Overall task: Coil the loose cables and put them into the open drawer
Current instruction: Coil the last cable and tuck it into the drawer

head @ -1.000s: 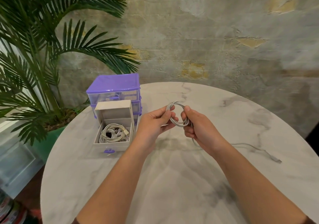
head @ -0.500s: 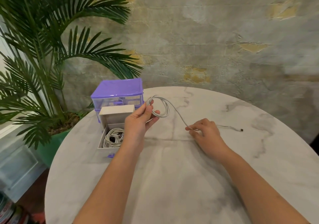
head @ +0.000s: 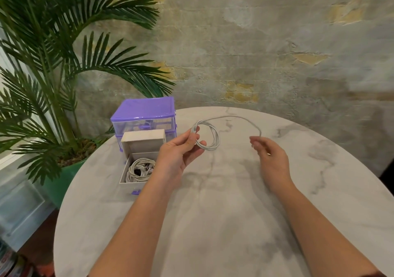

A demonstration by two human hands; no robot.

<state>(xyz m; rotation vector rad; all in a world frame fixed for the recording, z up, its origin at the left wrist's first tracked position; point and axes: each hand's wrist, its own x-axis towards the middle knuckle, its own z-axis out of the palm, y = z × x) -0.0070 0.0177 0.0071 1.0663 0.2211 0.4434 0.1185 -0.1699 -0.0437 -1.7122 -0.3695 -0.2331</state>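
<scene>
My left hand [head: 181,155] pinches a small coil of grey cable [head: 210,137] above the marble table [head: 213,223]. A loose length of the same cable arcs up and right from the coil to my right hand [head: 269,156], whose fingertips grip it near its end. Left of my left hand the white drawer [head: 130,183] stands pulled out of the purple drawer unit [head: 145,111]. Coiled grey cables [head: 139,169] lie inside the drawer, partly hidden by my left wrist.
A palm plant [head: 64,63] in a green pot [head: 56,183] stands left of the table, its fronds reaching over the drawer unit. A rough plastered wall [head: 255,42] runs behind the round table's far edge.
The coil went from both hands together to my left hand alone. My right hand drew out along the loose tail, then lifted its end off the table into an arc.
</scene>
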